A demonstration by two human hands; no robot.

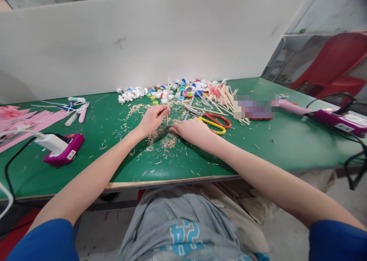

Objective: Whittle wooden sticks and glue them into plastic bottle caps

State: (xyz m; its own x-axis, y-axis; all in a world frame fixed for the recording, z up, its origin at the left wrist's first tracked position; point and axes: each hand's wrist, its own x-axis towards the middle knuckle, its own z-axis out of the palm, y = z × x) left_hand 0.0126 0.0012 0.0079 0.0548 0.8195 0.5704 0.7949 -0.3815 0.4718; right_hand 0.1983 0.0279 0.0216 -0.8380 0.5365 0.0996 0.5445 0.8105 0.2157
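Currently, one left hand (155, 118), its forearm rising from seven o'clock, pinches one slim wooden stick (168, 90) upright; curly shavings (168, 141) lie at six o'clock below. One right hand (190, 131), knuckles up, reaches from four o'clock, fingertips gripping one dark piece (168, 128) at the stick's foot; one pair of smooth-handled scissors (205, 117) lies toward two o'clock.

The stick (168, 92) looks to be of matt wood. The table (281, 138) looks smooth and a little glossy. At right, the scissors (206, 119) have metal blades and smooth plastic handles.
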